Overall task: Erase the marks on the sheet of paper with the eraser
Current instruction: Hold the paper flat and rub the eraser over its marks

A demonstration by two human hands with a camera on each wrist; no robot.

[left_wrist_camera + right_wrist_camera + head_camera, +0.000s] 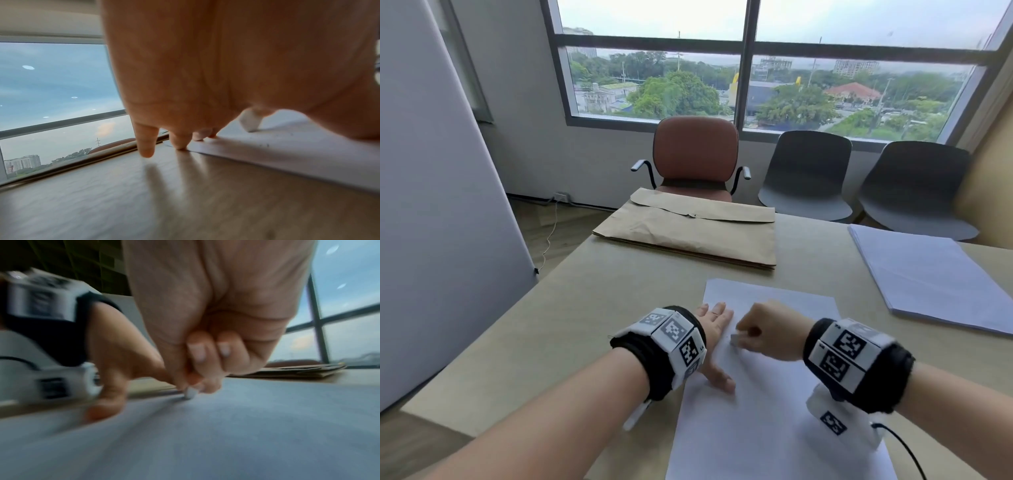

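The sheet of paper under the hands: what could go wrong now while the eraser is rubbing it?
1. The left hand presses only the left edge of the sheet of paper, so the eraser in the right hand may wrinkle or tear the free part.
2. Dark crumbs lie on the sheet; the hands may smear them.
3. The wrist cable lies over the sheet's corner and may drag it.

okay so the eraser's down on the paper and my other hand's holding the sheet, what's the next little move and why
Probably rub the eraser in short strokes where it touches the sheet of paper. The right hand pinches it tip-down near the left edge, and the left hand lies flat there, pinning the sheet. Dark crumbs show in the left wrist view; the marks themselves are too faint to see.
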